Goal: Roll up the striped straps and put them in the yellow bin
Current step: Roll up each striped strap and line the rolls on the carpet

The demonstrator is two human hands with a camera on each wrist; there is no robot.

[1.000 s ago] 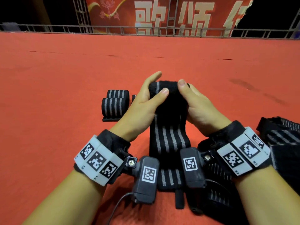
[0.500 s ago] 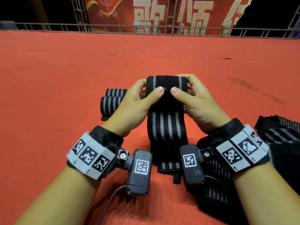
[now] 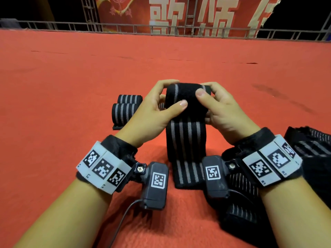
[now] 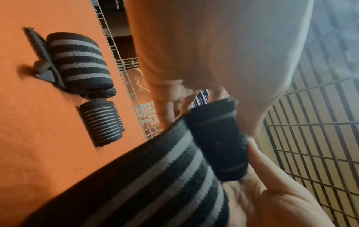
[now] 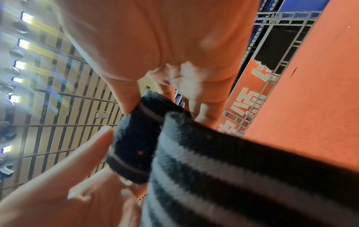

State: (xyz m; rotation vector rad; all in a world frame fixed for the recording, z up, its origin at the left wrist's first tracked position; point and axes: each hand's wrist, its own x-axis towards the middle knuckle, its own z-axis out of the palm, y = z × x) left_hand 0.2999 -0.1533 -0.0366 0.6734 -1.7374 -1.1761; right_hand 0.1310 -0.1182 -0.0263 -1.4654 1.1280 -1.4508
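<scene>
Both hands are up off the red carpet (image 3: 53, 104), working one striped strap (image 3: 186, 138) into a roll, and the step looks barely begun, with most of the band left to take in. To do it well, I'd say, each turn should be kept snug and the edges of the band square to one another, so the stripes line up and the roll does not cone out to one side; a little tension on the hanging length would help. The left hand (image 3: 152, 115) has its fingers curled over the far side of the rolled end (image 3: 186, 97) and its thumb pressed on the near face; the right hand (image 3: 222, 115) mirrors it, thumb on the dark patch (the plain fastening end, by the look of it), fingers wrapped behind. So the roll sits pinched between thumbs and fingertips, and the loose tail drops between the wrists to lie on the carpet toward the person. Two finished rolls (image 3: 125, 108) lie on the carpet just beyond the left hand; unrolled straps (image 3: 308, 142) are heaped at the carpet's near right. The yellow bin is in none of the views.
</scene>
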